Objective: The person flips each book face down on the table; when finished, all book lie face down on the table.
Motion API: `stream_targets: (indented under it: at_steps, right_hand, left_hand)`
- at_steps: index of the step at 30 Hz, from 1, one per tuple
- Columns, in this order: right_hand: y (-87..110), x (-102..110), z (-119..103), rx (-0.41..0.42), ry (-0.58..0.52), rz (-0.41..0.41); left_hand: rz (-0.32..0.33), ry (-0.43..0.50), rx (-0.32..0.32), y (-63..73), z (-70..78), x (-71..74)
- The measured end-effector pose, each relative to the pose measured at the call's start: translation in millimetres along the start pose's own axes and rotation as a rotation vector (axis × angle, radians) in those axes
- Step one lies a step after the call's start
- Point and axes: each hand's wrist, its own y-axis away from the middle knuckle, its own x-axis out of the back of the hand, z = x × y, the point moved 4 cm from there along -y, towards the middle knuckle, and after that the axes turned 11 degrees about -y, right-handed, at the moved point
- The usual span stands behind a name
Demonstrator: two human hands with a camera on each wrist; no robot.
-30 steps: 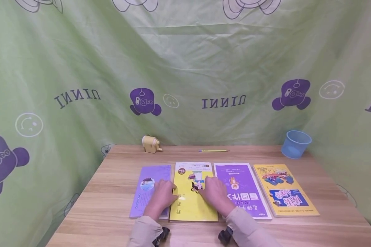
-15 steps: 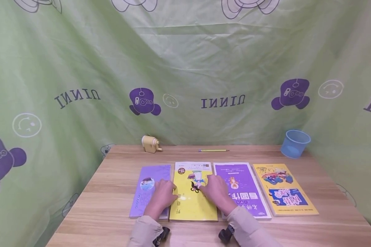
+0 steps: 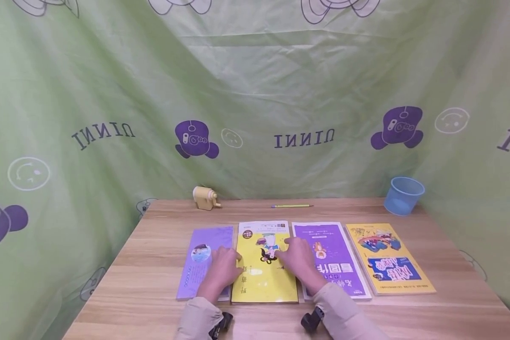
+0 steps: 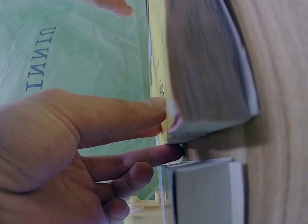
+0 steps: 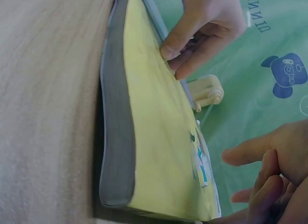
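Note:
A thick yellow paperback book (image 3: 269,285) lies flat on the table between both hands. My left hand (image 3: 222,270) is at its left edge; in the left wrist view the thumb (image 4: 156,103) rests on the cover and the index finger (image 4: 168,151) reaches down its side, pinching the edge. My right hand (image 3: 299,262) is at the opposite edge, over part of a purple book (image 3: 323,233). The right wrist view has its thumb (image 5: 236,156) apart from the yellow cover, with the other fingers loosely bent. A lilac book (image 3: 212,233) lies partly under the left hand.
An orange-yellow book (image 3: 399,252) lies at the right end of the row. Behind stand a cream pencil sharpener with a crank (image 3: 205,197) and a blue cup (image 3: 403,196), with a pencil (image 3: 292,206) between them. A green printed curtain (image 3: 255,94) hangs behind the table (image 3: 131,264).
My right hand has risen slightly, its thumb a little farther up from the yellow book. The left hand keeps its place at the left edge. The head view has shifted slightly.

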Motion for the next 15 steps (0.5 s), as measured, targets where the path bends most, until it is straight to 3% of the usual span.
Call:
stream_targets:
  at_steps: [5, 15]
  right_hand:
    - [-1.5, 3.9, -0.4, -0.006, -0.012, 0.016]
    - [-6.5, 15.5, 2.2, -0.065, -0.092, 0.052]
  left_hand:
    - [-0.009, 0.0, 0.015, -0.2, -0.2, 0.4]
    - [-0.017, -0.017, -0.024, 0.8, 2.2, 2.3]
